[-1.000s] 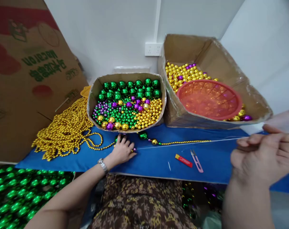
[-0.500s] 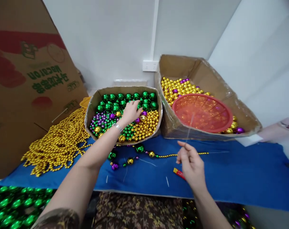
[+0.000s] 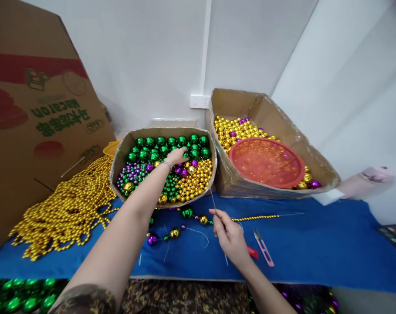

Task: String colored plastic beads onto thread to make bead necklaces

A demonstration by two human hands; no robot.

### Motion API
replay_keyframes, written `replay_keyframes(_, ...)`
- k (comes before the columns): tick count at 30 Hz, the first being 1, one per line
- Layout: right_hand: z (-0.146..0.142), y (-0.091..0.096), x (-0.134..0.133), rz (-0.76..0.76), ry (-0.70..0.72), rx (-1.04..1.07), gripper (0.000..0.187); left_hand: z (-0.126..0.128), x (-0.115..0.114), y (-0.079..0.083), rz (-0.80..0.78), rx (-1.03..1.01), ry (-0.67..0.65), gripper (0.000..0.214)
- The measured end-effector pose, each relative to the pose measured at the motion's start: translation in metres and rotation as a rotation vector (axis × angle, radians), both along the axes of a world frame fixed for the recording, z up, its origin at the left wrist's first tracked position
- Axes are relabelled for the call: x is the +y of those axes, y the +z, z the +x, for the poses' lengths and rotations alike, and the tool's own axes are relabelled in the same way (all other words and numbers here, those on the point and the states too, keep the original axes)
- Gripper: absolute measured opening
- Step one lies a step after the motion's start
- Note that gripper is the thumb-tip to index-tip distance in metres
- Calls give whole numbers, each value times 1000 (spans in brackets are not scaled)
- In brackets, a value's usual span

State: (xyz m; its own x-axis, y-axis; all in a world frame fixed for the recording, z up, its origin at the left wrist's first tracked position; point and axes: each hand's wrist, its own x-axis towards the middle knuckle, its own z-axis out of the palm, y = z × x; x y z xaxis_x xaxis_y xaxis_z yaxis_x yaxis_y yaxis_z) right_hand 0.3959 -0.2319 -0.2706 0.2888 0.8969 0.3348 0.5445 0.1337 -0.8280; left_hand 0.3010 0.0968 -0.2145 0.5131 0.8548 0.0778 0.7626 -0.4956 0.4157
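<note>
My left hand point(image 3: 177, 156) reaches into a cardboard box point(image 3: 115, 162), palm down over large green beads point(image 3: 170, 140). Its thumb and forefinger are apart, and no bead shows between them. My right hand point(image 3: 230, 237) is closed in a pinch on a thin needle point(image 3: 212, 199) that points up toward the box's front edge. Small gold beads point(image 3: 198, 179) and purple beads point(image 3: 132, 171) lie in the same box. Below it on the blue cloth is a part-strung garland with a gold ball point(image 3: 174, 233), a purple ball point(image 3: 152, 239) and loose thread.
A larger carton point(image 3: 243, 99) at right holds gold beads and a red basket point(image 3: 266, 183). Gold bead strands point(image 3: 63, 209) pile at left by a tall cardboard box point(image 3: 47, 144). Pink thread snips point(image 3: 263, 248) and a red cutter point(image 3: 252, 252) lie beside my right hand.
The view has shifted, showing the pink snips. My right hand has moved left with the needle, nearer the bead box. My left hand stays over the green beads.
</note>
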Motion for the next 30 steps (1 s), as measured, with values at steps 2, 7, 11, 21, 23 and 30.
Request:
replay_keyframes(2,-2,0,-1,7,2,-18,30,-3,-8,6,15,-53,0,48)
replay_keyframes(7,-3,1,-3,13,9,-67,28,-30,-61,13,-316,-745,-28,48)
replay_keyframes(11,-8,-1,-1,70,46,-129,25,-62,-114,10,-798,-1210,-119,44)
replay_keyframes(21,-21,-6,-6,154,109,-226,23,-96,-178,-21,-516,-1146,-103,55)
replay_keyframes(23,-22,-5,-7,152,108,-242,23,-98,-183,-25,-425,-1112,-98,55)
replay_keyframes(30,-19,-3,-9,124,96,-296,25,-101,-188,-27,-339,-1003,-103,62)
